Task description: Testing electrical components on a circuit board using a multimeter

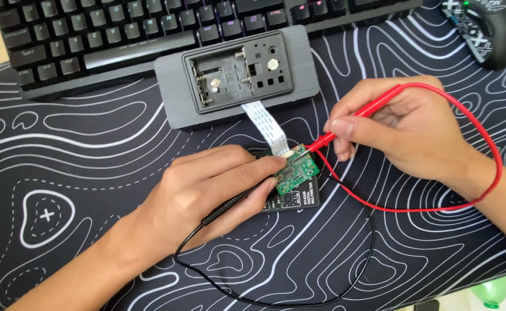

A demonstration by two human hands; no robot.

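My right hand grips a red test probe like a pen; its metal tip touches the top edge of a small green circuit board. My left hand holds a black test probe and rests over the board's left side, its tip hidden under my fingers. The board lies on a black multimeter, mostly covered. A white flat ribbon cable runs from the board up to a grey device case with an open back compartment. Red and black leads loop across the mat.
A black desk mat with white contour lines covers the table. A black keyboard lies along the far edge behind the grey case. A patterned mouse sits at the top right. A green object shows at the bottom right corner.
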